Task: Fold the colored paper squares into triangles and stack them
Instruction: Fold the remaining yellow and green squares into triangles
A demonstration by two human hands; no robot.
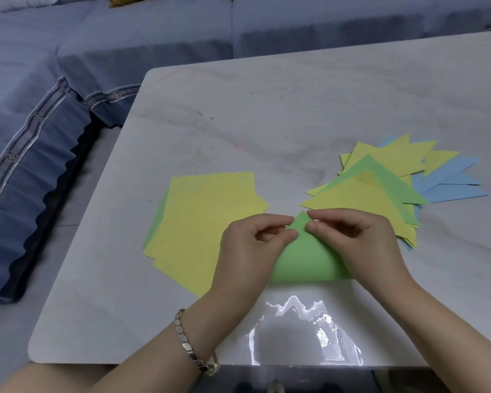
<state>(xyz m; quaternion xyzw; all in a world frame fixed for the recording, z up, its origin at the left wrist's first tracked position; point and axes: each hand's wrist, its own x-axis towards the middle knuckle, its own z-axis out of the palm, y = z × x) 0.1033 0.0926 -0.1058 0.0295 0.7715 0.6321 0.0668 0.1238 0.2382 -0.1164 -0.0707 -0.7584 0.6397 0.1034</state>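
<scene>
A green paper square lies bent over on itself in front of me, its near side a rounded curl with no sharp crease, its two corners meeting at a tip at the far side. My left hand and my right hand both pinch that tip between thumb and fingers. To the left lies a loose pile of flat yellow squares with a green sheet under it. To the right sits a stack of folded triangles, yellow and green on top, blue ones fanned out beneath.
The work lies on a pale marbled table with rounded corners. A blue sofa wraps around the table's left and far sides. A bright glare patch shines on the table's near edge. A metal bracelet circles my left wrist.
</scene>
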